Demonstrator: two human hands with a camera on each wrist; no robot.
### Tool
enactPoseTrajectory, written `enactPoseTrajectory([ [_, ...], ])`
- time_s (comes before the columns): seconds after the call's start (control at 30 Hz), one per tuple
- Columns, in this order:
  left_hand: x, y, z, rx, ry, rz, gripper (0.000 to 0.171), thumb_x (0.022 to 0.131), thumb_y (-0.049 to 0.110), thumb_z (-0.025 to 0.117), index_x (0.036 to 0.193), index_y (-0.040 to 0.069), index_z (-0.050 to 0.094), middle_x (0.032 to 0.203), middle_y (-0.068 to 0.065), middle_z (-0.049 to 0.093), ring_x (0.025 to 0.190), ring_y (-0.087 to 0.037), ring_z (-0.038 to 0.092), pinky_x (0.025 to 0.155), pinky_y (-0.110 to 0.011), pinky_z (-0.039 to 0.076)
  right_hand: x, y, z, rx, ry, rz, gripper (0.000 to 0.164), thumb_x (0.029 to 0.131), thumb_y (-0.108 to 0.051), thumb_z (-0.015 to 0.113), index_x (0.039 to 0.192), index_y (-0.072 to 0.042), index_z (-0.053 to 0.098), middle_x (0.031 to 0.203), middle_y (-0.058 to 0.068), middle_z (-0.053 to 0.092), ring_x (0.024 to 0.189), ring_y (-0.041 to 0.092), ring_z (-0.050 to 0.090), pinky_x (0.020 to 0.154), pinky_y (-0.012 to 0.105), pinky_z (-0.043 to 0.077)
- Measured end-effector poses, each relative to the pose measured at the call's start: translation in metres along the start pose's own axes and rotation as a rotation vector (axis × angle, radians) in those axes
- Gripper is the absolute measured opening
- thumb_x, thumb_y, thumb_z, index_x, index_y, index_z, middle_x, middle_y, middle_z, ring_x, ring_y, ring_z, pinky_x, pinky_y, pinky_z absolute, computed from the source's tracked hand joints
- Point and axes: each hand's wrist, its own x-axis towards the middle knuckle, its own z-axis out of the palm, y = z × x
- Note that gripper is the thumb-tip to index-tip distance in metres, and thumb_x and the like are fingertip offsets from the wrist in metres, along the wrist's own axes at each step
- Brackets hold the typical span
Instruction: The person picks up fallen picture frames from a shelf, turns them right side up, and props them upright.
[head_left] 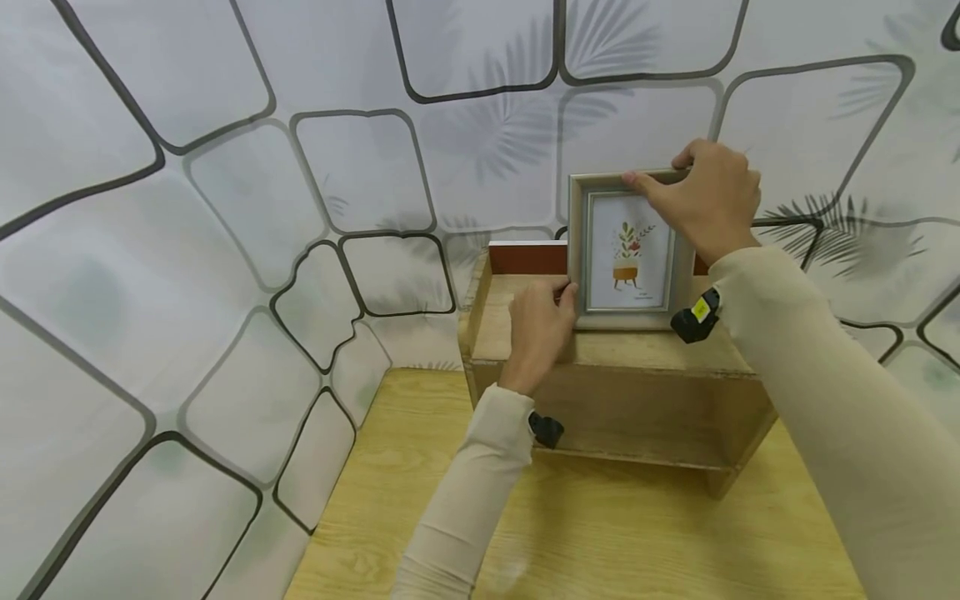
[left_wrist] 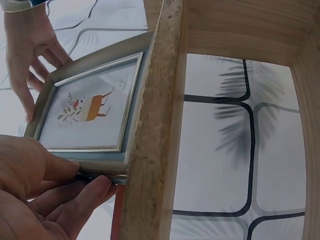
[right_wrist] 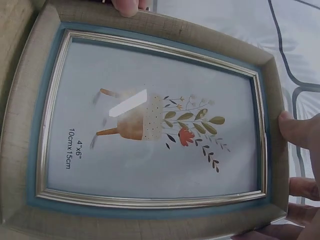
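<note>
A photo frame (head_left: 628,243) with a beige-gold border stands upright on the top board of a small wooden shelf (head_left: 637,417). Its picture shows a potted plant with leaves and a red flower. My left hand (head_left: 542,332) pinches the frame's side edge near the lower left corner. The top edge is gripped by my right hand (head_left: 708,196), with the thumb in front and fingers behind. In the left wrist view the frame (left_wrist: 90,107) rests against or very near the shelf's board edge (left_wrist: 155,125). Close up in the right wrist view, the frame (right_wrist: 150,210) carries the print "4"x6" 10cmx15cm".
The shelf stands on a yellow wood-grain table (head_left: 420,467), near a wall covering (head_left: 480,150) with dark rounded outlines and leaf shadows. A reddish-brown strip (head_left: 528,259) runs along the back of the shelf's top. Below it lies an open compartment.
</note>
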Motion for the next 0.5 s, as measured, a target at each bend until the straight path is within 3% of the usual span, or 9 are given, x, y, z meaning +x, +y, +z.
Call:
enactPoseTrajectory([
  [0.3, 0.001, -0.003, 0.0, 0.013, -0.001, -0.014, 0.016, 0.099, 0.014, 0.066, 0.1, 0.006, 0.08, 0.09, -0.005, 0.077, 0.079, -0.018, 0.073, 0.076, -0.039, 0.057, -0.002, -0.002, 0.001, -0.027, -0.012, 0.008, 0.086, 0.089, -0.07, 0.059, 0.127, 0.007, 0.062, 0.124, 0.03, 0.063, 0.104, 0.052, 0.058, 0.086, 0.063, 0.045],
  [0.4, 0.002, -0.004, -0.002, 0.016, -0.017, -0.031, 0.019, 0.1, 0.017, 0.066, 0.107, 0.006, 0.079, 0.097, -0.006, 0.077, 0.088, -0.018, 0.073, 0.083, -0.04, 0.057, -0.003, -0.003, -0.002, -0.065, -0.068, -0.003, 0.089, 0.091, -0.071, 0.054, 0.134, 0.007, 0.057, 0.13, 0.031, 0.06, 0.108, 0.054, 0.057, 0.089, 0.066, 0.044],
  [0.5, 0.002, -0.004, -0.006, 0.017, -0.039, -0.056, 0.027, 0.102, 0.021, 0.064, 0.119, 0.003, 0.074, 0.107, -0.008, 0.076, 0.097, -0.019, 0.073, 0.09, -0.041, 0.055, -0.007, -0.005, -0.009, -0.113, -0.172, -0.014, 0.096, 0.092, -0.073, 0.047, 0.148, 0.005, 0.044, 0.143, 0.033, 0.049, 0.119, 0.057, 0.051, 0.094, 0.071, 0.041],
])
